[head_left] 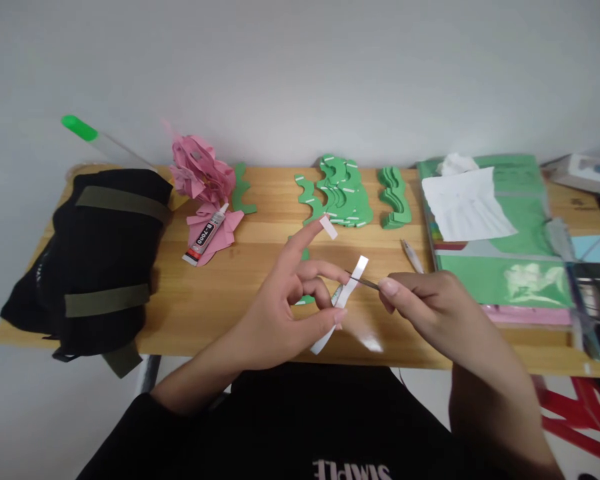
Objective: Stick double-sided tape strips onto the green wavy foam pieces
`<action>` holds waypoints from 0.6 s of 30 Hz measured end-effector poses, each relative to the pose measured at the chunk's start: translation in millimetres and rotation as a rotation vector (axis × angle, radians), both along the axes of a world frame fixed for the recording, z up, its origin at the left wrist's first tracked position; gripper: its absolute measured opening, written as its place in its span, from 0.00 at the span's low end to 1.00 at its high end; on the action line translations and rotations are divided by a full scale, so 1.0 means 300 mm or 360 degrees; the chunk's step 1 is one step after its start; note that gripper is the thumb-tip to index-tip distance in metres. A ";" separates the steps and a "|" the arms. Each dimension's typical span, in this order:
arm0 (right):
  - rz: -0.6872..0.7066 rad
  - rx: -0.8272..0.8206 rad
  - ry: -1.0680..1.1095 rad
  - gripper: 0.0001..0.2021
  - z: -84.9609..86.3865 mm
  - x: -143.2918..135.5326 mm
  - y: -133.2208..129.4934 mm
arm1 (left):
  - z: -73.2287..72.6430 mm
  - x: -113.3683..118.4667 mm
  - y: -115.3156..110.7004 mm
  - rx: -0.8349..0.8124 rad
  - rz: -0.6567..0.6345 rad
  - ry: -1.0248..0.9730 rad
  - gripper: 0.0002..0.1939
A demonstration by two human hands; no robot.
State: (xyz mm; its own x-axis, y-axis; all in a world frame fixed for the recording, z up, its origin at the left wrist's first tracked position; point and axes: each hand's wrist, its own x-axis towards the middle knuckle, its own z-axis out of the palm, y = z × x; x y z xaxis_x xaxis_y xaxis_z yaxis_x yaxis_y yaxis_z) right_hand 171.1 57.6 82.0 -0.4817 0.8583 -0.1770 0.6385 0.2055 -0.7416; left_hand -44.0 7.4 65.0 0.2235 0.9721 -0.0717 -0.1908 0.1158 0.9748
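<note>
My left hand (293,303) pinches a narrow white strip (356,275) between thumb and bent fingers, and the strip's lower end hangs past the thumb. A small white rectangle (329,227) sticks to the tip of its raised index finger. In my right hand (425,303), thumb and fingers close on a thin dark metal tool (367,283). Its narrow tip reaches the strip near my left fingers; its exact kind is unclear. Behind the left hand, a green wavy cutout (306,300) lies mostly hidden.
Green wavy cutouts with white strips (347,200) and a plainer stack (394,200) lie at the back. Left are crumpled pink pieces (200,170), a B-7000 glue tube (206,233) and a black bag (113,260). Right are a pen (412,256), white paper (467,207) and green packets (520,267).
</note>
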 end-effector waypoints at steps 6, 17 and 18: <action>-0.0049 -0.0044 0.0074 0.32 -0.009 -0.002 0.000 | 0.004 -0.002 0.000 -0.0004 -0.0013 0.0089 0.44; -0.0215 0.0300 0.0043 0.33 -0.033 0.024 0.030 | -0.049 -0.078 0.122 0.0709 0.0077 0.0953 0.47; -0.0208 0.0340 0.0050 0.33 -0.034 0.025 0.031 | -0.068 -0.100 0.175 0.0807 0.0114 0.1109 0.46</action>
